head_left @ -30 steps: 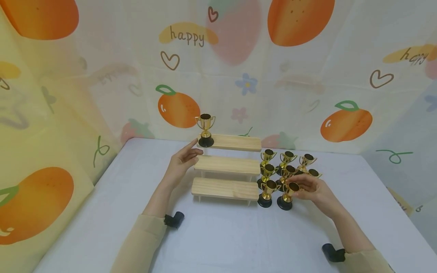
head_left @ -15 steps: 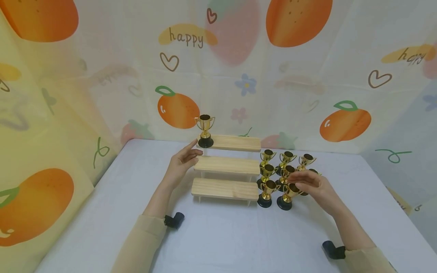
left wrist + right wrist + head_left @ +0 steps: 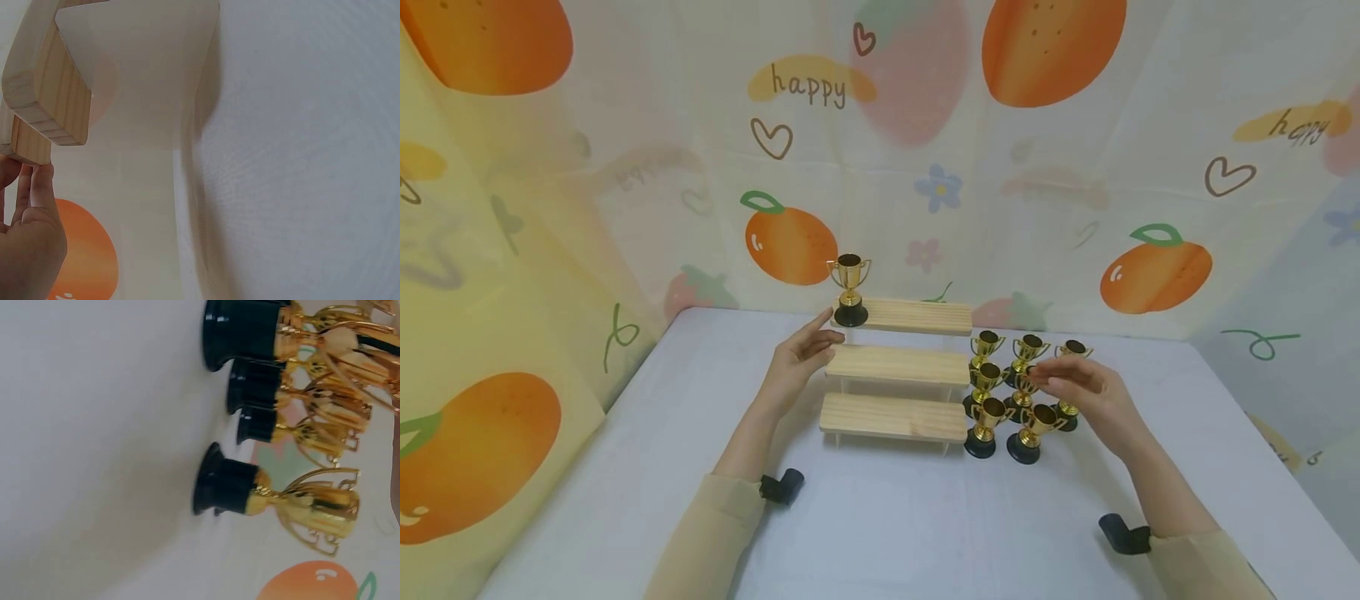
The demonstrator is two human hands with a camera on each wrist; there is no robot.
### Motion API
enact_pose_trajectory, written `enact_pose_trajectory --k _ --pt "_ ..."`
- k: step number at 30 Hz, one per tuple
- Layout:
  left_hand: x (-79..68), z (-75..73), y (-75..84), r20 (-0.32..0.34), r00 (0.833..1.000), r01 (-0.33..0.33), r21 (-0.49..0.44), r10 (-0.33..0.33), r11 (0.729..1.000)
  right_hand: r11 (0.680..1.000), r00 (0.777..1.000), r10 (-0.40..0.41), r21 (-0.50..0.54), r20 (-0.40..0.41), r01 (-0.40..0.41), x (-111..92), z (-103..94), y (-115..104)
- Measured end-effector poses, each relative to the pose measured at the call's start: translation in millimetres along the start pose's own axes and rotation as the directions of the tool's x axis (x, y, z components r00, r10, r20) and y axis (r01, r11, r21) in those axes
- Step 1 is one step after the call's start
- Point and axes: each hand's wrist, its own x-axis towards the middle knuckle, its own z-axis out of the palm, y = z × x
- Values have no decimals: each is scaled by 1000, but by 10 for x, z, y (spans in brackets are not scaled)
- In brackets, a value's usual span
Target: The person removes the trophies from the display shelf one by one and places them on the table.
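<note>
My left hand (image 3: 793, 365) stays at the left end of a stepped wooden shelf, its fingers extended to the top board (image 3: 921, 317). In the left wrist view the fingertips (image 3: 42, 178) meet a board's end. A gold trophy cup (image 3: 850, 273) with a black base stands on that top board's left end. Over the group of trophies at the right, my right hand (image 3: 1093, 404) hovers with loosely bent fingers, covering parts of the back ones. Just below and left of it is a front trophy (image 3: 1036, 423). The right wrist view shows upright trophies (image 3: 322, 506), none gripped.
Below the top board are a middle board (image 3: 898, 365) and a front board (image 3: 891, 417). Another front trophy (image 3: 988, 417) stands close by the front board's right end. A white cloth covers the table (image 3: 880, 517); a printed curtain (image 3: 1037, 242) hangs behind.
My right hand has lifted off the front trophy and moved back over the trophies behind it. The left hand has kept its place at the shelf.
</note>
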Motion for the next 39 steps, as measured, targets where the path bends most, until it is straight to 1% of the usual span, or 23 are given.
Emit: enact_pose_trajectory --k 5,9,12,14,20,23,29,33,39 --pt "-14 6 27 2 1000 1 -7 -1 1000 992 996 -79 97 -52 83 124 40 -187" --pt "-16 6 33 -1 1000 3 -6 -3 1000 977 984 -136 150 -115 153 261 84 -380" --pt "-7 4 33 1 1000 6 3 -6 1000 971 972 -163 147 -167 188 368 117 -524" --pt "0 2 30 2 1000 7 3 -7 1000 969 968 -169 146 -184 197 440 139 -609" --pt "11 1 24 9 1000 -5 -19 5 1000 973 968 -175 121 -178 198 648 239 -792" --pt "7 -5 14 7 1000 -1 -15 1 1000 975 970 -167 116 -174 189 757 320 -855" --pt "1 -19 25 -2 1000 6 -6 -6 1000 982 971 -141 101 -193 162 958 510 -948" --pt "15 -23 22 5 1000 2 -4 -2 1000 984 974 -120 104 -194 142 1104 653 -971" --pt "10 -16 6 3 1000 13 -23 -13 1000 991 986 -83 94 -146 97 1318 949 -1015"
